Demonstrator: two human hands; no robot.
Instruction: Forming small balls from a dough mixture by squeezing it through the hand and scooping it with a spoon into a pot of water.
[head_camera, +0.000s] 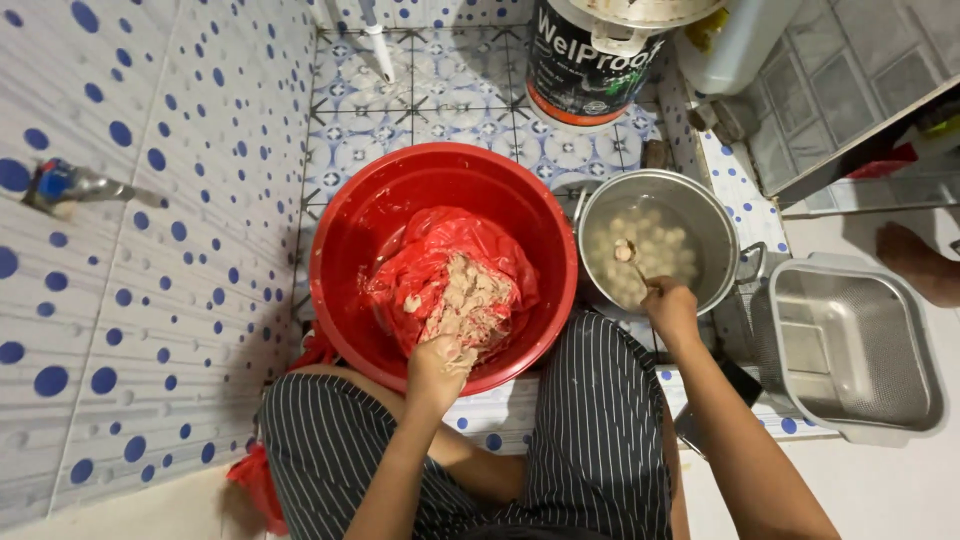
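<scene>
A red basin (350, 220) sits on the tiled floor between my knees, lined with a red plastic bag (440, 245) that holds a mound of pale beige paste (470, 300). My left hand (438, 368) is sunk into the near side of that paste, fingers closed on a lump of it. To the right stands a metal pot (700, 215) of cloudy water with several pale balls floating in it. My right hand (670, 308) rests at the pot's near rim and holds a spoon (628, 255) carrying a ball of paste over the water.
A grey perforated rectangular tray (855, 345) lies on the floor at the right. A black and white bucket (590, 60) and a white jug (735, 40) stand behind the pot. A tap (70, 185) juts from the blue-dotted wall at left. Another person's bare foot (920, 262) shows at far right.
</scene>
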